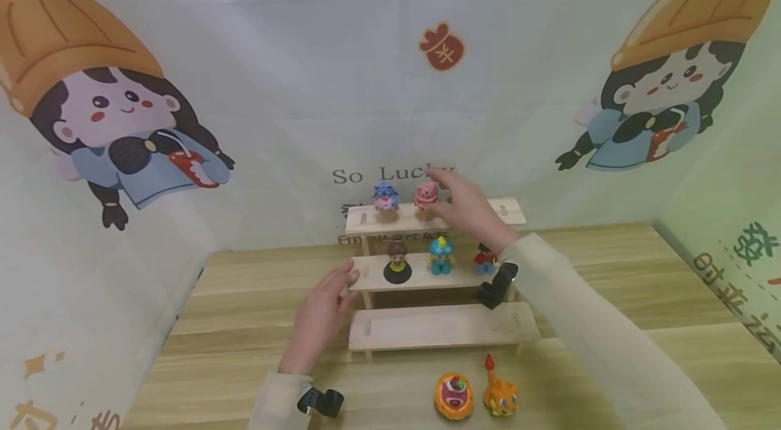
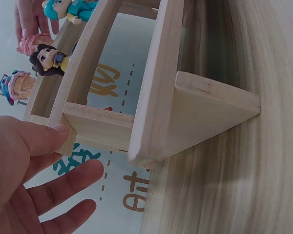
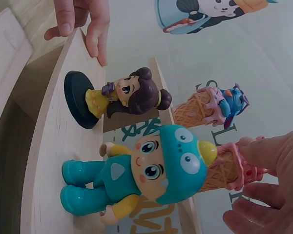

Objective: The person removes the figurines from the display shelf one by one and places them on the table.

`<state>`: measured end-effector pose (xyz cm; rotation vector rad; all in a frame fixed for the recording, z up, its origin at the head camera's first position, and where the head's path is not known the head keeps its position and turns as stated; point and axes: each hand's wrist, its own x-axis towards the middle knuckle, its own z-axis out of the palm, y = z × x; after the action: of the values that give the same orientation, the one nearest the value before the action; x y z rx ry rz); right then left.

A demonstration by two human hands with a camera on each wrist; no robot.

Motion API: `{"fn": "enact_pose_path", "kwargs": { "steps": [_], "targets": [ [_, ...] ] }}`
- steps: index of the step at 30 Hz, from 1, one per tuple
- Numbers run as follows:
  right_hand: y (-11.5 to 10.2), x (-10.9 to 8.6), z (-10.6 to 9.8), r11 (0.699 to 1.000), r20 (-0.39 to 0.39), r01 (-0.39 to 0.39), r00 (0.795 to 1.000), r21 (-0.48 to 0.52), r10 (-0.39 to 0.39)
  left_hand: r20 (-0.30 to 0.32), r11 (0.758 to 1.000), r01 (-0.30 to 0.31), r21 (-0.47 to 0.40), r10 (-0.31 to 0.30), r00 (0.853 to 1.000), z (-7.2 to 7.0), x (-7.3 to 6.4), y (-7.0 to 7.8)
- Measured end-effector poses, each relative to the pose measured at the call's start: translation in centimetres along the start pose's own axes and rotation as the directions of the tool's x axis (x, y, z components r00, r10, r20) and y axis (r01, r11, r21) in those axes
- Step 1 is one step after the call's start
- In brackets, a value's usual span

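Here, right hand (image 1: pixel 470 203): reaching in over the right part of the top shelf (image 1: pixel 403 220), fingers (image 3: pixel 261 193) straight and spread wide around the pink figure (image 1: pixel 427 192), thumb lower, forefinger higher; cannot tell firm touch from mere nearness.
Pink figure: standing on a waffle-cone base near the middle of the top shelf, well in from both end edges.
Pink figure from the fingers: by judgement, the relation to move by; between thumb and forefinger, just left of the palm in the head view, long axis upright, far nearer to the right hand than to the left.
Left hand (image 1: pixel 320 315): touching the left end edge of the middle shelf (image 1: pixel 421 270) with the thumb, other fingers loosely fanned; cannot tell how firm.
Blue figure (image 1: pixel 385 198): upright on a similar cone, near the pink figure, closer to the top shelf's left end.
Middle shelf: yellow-dressed figure (image 1: pixel 397 266) toward the left end, teal figure (image 1: pixel 441 259) about the middle, red-topped figure (image 1: pixel 484 260) toward the right end, close to the right sleeve.
Surface (image 1: pixel 244 308): round orange toy (image 1: pixel 454 396) and orange figure (image 1: pixel 500 397) side by side, ahead of the bottom shelf's (image 1: pixel 439 328) front edge, orange figure nearer its right corner.
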<state>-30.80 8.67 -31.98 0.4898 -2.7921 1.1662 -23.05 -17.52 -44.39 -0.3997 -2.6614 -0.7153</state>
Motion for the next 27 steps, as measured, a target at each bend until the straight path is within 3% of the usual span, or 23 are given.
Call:
{"fn": "enact_pose_path", "kwargs": {
  "steps": [13,27],
  "targets": [
    [0.50,0.47,0.30,1.000,-0.020,-0.011,1.000,0.025,0.011,-0.001,1.000,0.006,-0.010,-0.006,1.000,0.06,0.26,0.09],
    [0.50,0.13,-0.07,1.000,-0.044,0.006,0.999,-0.022,-0.007,-0.005,1.000,0.008,-0.017,-0.008,1.000,0.06,0.02,-0.07]
  ]
}}
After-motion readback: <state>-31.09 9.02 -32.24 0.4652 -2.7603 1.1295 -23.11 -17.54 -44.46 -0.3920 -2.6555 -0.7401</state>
